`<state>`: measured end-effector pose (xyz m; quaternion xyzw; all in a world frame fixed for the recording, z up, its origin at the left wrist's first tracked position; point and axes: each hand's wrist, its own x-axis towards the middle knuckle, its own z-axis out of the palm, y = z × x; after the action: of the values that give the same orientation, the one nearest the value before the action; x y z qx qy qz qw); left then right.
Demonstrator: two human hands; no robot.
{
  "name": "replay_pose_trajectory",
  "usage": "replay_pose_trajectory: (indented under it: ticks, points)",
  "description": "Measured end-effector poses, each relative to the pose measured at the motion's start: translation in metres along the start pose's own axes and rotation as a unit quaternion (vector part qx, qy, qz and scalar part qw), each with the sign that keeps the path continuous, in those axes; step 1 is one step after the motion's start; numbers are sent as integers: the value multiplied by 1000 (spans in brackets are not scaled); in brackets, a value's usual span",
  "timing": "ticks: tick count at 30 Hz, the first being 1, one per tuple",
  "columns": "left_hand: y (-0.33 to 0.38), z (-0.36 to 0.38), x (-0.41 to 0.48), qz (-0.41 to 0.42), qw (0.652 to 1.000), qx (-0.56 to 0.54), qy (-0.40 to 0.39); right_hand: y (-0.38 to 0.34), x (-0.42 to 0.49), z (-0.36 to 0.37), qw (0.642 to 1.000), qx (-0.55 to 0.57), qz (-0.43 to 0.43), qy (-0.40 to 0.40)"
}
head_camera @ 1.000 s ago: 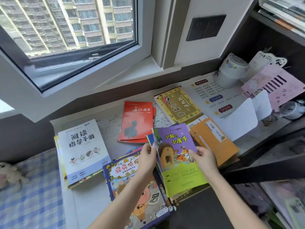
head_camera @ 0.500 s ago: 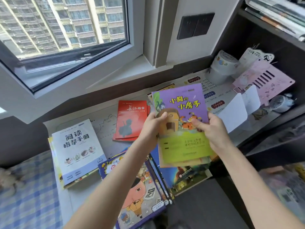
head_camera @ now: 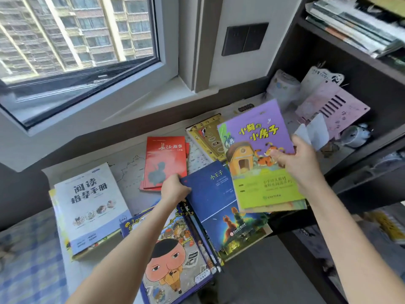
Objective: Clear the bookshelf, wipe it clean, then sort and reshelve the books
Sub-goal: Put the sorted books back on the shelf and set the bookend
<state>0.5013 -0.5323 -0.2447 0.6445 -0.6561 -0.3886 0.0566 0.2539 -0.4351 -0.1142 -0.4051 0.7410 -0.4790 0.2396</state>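
2 edge grips: blue bk [head_camera: 210, 194], purple bk [head_camera: 254, 128]

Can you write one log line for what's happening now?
step: sorting | right hand: holds purple book | left hand: grips blue book

Daylit window [head_camera: 76, 40], dark wall switch [head_camera: 244, 39], perhaps checked bedding [head_camera: 28, 260].

Left hand [head_camera: 175, 190] and right hand [head_camera: 302, 165] both gripping, bare forearms reaching forward.
Left is pinching the blue book [head_camera: 210, 194] at its corner, fingers curled; right is holding the purple book [head_camera: 256, 137] by its edge, thumb on cover.
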Motion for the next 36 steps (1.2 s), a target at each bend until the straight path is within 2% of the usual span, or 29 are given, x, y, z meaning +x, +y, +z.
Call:
replay_pose_trajectory:
  ticks: [2,3,5,6,7,8,10,12,15,20,22,25,31,36]
  points:
    - [5,-1,-2,-8,993,-105,52,18,-5,9,996,47,62,-48]
    - [6,0,-1,-24,978,-197,63,28,-10,17,991,62,96,-67]
    - [16,2,-5,-90,906,-413,19,51,-22,36,980,69,154,-104]
    - [18,7,-7,-117,880,-460,-21,65,-28,47,976,68,173,-116]
    - [20,11,-12,-125,881,-453,-57,78,-34,57,972,64,190,-118]
    - [21,16,-19,-120,897,-418,-76,90,-40,67,972,60,199,-112]
    - [18,29,-25,-80,921,-379,-44,106,-47,83,976,50,189,-92]
    - [22,30,-33,-49,901,-430,-37,102,-47,85,982,41,167,-76]
    - [42,15,-48,34,869,-491,-45,67,-38,69,964,173,186,-79]
    - [89,-40,-71,201,811,-543,-83,-7,-30,26,979,192,12,-73]
    - [100,-56,-75,255,798,-537,-101,-20,-30,18,977,204,-29,-55]
    - [96,-57,-76,273,804,-516,-112,-16,-36,20,978,198,-33,-57]
    - [61,-20,-80,224,865,-419,-164,36,-70,39,976,186,74,-87]
    - [71,-16,-87,154,895,-407,-101,35,-51,40,986,124,78,-75]
